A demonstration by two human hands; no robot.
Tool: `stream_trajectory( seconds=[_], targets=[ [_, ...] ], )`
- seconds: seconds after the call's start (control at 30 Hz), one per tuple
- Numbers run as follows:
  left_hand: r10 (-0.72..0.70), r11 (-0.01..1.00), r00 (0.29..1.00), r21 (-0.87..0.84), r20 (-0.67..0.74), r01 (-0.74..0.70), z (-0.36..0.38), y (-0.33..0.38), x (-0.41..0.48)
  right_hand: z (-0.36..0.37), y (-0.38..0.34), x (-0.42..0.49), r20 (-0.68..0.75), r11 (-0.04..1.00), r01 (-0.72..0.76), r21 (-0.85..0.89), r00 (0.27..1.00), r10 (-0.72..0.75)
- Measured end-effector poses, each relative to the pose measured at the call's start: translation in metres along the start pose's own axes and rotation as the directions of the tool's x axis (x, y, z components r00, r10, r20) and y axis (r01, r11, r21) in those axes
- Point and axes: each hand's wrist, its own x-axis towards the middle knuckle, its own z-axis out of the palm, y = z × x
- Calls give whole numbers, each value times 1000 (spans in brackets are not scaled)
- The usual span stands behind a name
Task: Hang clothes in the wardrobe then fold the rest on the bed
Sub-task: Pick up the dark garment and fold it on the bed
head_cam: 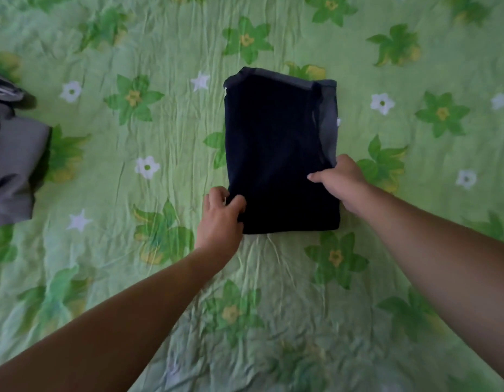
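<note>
Folding a dark navy garment (279, 154) on the bed (132, 278), both hands at its near edge.

One navy garment, already a neat rectangle mid-bed on the green floral sheet; one grey clothes pile (13, 165) well apart at the left edge. Left hand (221, 219) pinches the near-left corner, fingers curled round the fabric. Right hand (341, 182) grips the right side, thumb on top, fingers tucked under a lighter inner layer. Looks soft, light and limp: it'll sag and unfold if lifted by one corner, so best held at both sides or scooped from beneath.
</note>
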Motion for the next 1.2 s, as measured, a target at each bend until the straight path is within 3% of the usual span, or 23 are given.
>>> stream_trajectory(
  seconds=[0.07, 0.23, 0.37, 0.5, 0.6, 0.67, 0.73, 0.83, 0.97, 1.1, 1.2],
  targets=[
    [-76, 981, 997, -181, -35, 68, -2, -5, -6, 5, -2, -7, -2, 1000, -17, -16, 1000, 17],
    [-168, 892, 982, -410, 91, 191, -15, -20, -16, 21, -1, -25, 133, 995, -29, 100, 991, 15],
    [-175, 883, 974, -415, 144, 220, -36, -53, -22, 37, 9, -49, 220, 989, -62, 131, 975, 32],
    [-159, 871, 924, -391, 347, 296, -54, -83, -51, 56, 25, -85, 279, 980, -85, 182, 960, 32],
    [-128, 875, 815, -323, 564, 361, -60, -94, -81, 67, 46, -106, 343, 990, -97, 99, 938, 57],
    [-54, 913, 742, -268, 668, 308, -63, -97, -89, 70, 55, -109, 325, 998, -55, -22, 944, 59],
    [-21, 938, 786, -260, 618, 230, -66, -96, -77, 69, 55, -106, 258, 999, -24, -30, 966, 31],
    [-97, 933, 939, -299, 330, 201, -70, -87, -33, 62, 40, -90, 96, 997, 15, 71, 995, -22],
    [-174, 935, 979, -293, 107, 198, -70, -68, 43, 52, 5, -59, -119, 976, 126, 177, 987, -106],
    [-187, 918, 974, -331, 131, 221, -67, -53, 100, 51, -23, -32, -18, 876, 34, 480, 999, -29],
    [-206, 888, 966, -386, 155, 251, -64, -48, 120, 51, -27, -20, 76, 840, -58, 539, 997, 20]
  ],
)
